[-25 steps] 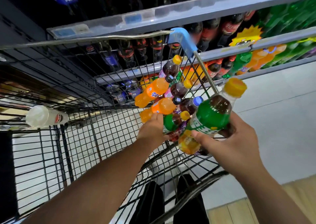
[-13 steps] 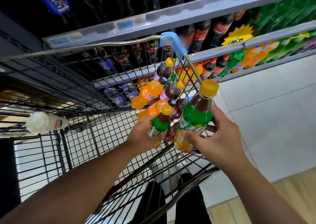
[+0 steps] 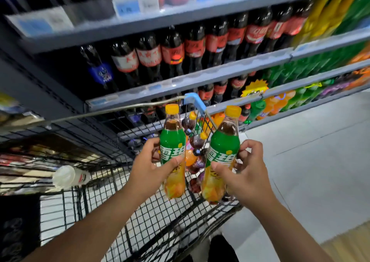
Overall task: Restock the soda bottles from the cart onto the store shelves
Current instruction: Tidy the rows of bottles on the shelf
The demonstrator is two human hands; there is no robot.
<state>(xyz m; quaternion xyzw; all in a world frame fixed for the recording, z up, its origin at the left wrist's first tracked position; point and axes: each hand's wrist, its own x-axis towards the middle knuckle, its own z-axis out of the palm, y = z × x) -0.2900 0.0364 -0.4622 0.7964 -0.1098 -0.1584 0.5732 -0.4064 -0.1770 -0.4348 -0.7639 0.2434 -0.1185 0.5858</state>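
Head view: left grip (image 3: 148,171) clutches left bottle (image 3: 172,145), right grip (image 3: 249,174) right bottle (image 3: 223,148), over cart (image 3: 144,219) beside shelves (image 3: 200,76).

The left hand (image 3: 148,169) holds one green-labelled plastic soda bottle (image 3: 173,141) upright above the black wire-mesh cart (image 3: 160,221). The right hand (image 3: 246,173) holds a second green-labelled plastic soda bottle (image 3: 223,147) upright to its right, the two apart. Behind and between them, a heap of small mixed soda bottles (image 3: 195,141) lies in the cart's far corner. A white plastic bottle (image 3: 70,176) lies on its side at the cart's left. Beyond the cart, grey metal shelves (image 3: 200,75) carry red-labelled dark cola bottles (image 3: 172,51).
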